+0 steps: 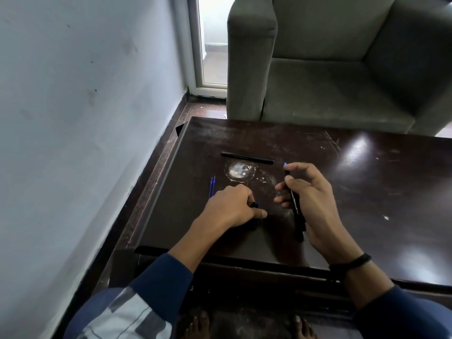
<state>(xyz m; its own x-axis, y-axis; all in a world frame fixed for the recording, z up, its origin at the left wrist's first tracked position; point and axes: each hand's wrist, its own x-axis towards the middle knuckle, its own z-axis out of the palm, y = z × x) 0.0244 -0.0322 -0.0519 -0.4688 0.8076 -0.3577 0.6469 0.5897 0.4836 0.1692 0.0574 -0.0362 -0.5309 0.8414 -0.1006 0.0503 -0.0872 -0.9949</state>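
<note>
My right hand point(310, 199) holds a black pen point(296, 206) with white lettering and a blue tip pointing away from me, thumb and fingers curled round its barrel just above the table. My left hand point(232, 206) rests on the dark wooden table point(367, 192) with its fingers curled round a small dark blue piece point(255, 205), mostly hidden. Two blue refills point(211, 188) lie side by side just left of my left hand, partly under it. A second black pen point(247, 158) lies flat farther back.
A pale round stain point(238, 171) marks the tabletop between the far pen and my hands. A grey armchair point(330, 69) stands close behind the table. A white wall point(85, 118) runs along the left, and a glass door point(210, 45) stands at the back. My bare feet show below the table.
</note>
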